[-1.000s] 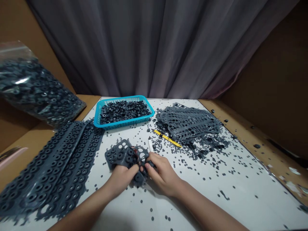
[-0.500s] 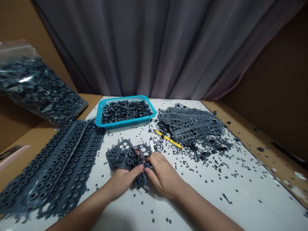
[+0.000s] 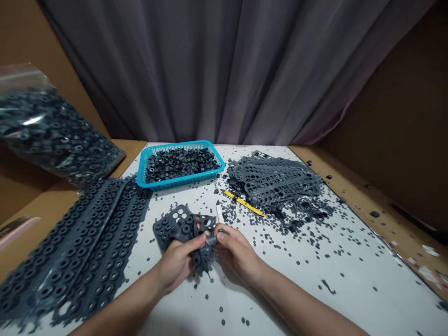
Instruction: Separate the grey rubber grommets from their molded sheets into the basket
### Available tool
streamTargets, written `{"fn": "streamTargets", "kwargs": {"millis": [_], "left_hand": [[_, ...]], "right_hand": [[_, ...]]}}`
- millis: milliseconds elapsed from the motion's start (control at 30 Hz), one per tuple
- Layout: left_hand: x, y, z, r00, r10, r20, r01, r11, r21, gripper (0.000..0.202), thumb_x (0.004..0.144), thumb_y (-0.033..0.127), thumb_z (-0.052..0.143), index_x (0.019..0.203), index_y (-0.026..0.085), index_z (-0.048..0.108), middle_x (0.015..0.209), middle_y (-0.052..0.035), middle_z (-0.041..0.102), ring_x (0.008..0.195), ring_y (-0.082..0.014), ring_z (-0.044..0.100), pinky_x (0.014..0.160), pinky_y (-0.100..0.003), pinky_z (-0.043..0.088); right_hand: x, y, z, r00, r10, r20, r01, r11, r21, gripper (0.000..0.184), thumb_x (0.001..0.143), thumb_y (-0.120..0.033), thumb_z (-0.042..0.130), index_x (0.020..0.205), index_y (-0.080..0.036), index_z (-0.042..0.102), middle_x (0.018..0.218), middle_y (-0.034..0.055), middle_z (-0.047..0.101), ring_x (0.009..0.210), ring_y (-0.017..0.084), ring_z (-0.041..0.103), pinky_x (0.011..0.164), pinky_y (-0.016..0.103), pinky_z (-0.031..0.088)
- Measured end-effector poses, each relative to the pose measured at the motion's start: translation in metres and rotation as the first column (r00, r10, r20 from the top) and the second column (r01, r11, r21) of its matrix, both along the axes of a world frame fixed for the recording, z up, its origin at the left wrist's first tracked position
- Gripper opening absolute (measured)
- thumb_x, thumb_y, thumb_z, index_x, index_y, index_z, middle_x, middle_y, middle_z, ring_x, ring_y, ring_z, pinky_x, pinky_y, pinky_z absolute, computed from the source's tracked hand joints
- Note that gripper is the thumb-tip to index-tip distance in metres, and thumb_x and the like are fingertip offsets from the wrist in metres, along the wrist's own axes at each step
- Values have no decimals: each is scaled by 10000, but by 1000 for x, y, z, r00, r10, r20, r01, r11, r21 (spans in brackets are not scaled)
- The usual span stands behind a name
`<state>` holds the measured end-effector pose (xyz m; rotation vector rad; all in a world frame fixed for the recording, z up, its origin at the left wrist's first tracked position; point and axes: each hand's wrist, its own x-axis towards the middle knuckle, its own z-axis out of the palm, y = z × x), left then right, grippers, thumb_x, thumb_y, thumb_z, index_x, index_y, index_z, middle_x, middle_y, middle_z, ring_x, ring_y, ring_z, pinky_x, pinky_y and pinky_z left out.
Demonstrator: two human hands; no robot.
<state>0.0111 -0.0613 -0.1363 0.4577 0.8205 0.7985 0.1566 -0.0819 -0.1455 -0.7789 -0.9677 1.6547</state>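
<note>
The left hand [image 3: 177,263] grips the sheet [image 3: 171,226] over the table [image 3: 283,294], and the right hand [image 3: 241,255] (partly hidden) pinches its edge, apparently to hold it taut; the basket [image 3: 182,180] sits beyond.

Makeshift workshop (curtain [image 3: 196,70], parts basket [image 3: 182,181])

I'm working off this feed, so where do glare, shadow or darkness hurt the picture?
Head view: white glare on the bag; head view: soft shadow on the table under the right hand; head view: brown wall at picture right, very dark.
</note>
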Motion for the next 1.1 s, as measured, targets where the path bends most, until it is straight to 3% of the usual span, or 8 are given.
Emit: {"fn": "streamTargets", "kwargs": {"millis": [133,333,500,600,700,833,967,1100], "left_hand": [[-3,4,0,990,108,-86,-109,994,-14,200,656,182,728,852,139,726,896,-81,739,935,-227,654,896,-323,476],[-5,2,-5,984,7,-179,18,990,139,380,673,318,725,1003,134,689,1024,-89,712,1049,-261,604,946,-357,441],[-7,-3,-6,911,-6,-411,122,959,256,355,707,360,693,989,145,695,1105,-87,682,1143,-258,535,1017,-337,360],[-8,-4,-5,910,-2,-414,132,949,286,307,712,355,687,940,150,707,1057,-82,700,1099,-254,562,993,-328,381],[-8,-3,-4,912,11,-411,122,947,297,258,692,330,707,886,160,719,987,-73,719,1084,-254,568,994,-323,378],[-7,-1,-3,936,-48,-348,141,958,248,282,678,316,726,910,155,713,959,-67,724,1065,-245,579,978,-314,393],[0,-3,1,993,1,-117,14,992,127,431,605,294,785,1005,177,671,924,-42,723,950,-223,633,852,-299,481],[2,-2,5,998,64,-22,-64,998,-8,305,581,215,799,858,145,692,738,-23,708,734,-155,657,701,-226,516]], "right_hand": [[14,1,12,944,-80,321,14,979,205,335,892,-461,399,694,-190,400,623,-26,345,579,120,340,564,250,306],[24,-2,25,647,-302,700,-162,843,513,194,930,-315,337,817,-193,436,745,16,469,690,150,442,646,271,354],[18,-1,21,434,-296,851,-322,831,453,110,906,-267,387,859,-183,441,841,64,517,777,190,456,696,315,376],[16,-1,20,403,-266,876,-351,839,417,115,902,-270,398,836,-184,435,821,60,522,749,186,453,679,312,378],[16,-1,20,453,-252,855,-370,819,438,136,891,-248,402,773,-186,429,746,35,496,686,165,434,645,291,366],[14,-3,20,673,-140,726,-265,871,414,214,891,-256,391,691,-186,419,649,-6,440,618,130,413,610,257,338],[4,-3,12,952,33,304,-80,986,145,252,834,-370,475,673,-179,437,631,-11,415,585,118,386,558,245,314],[2,4,10,999,-15,-34,15,1000,-13,295,765,-375,522,605,-202,346,544,-43,308,480,98,279,505,254,306]]}}
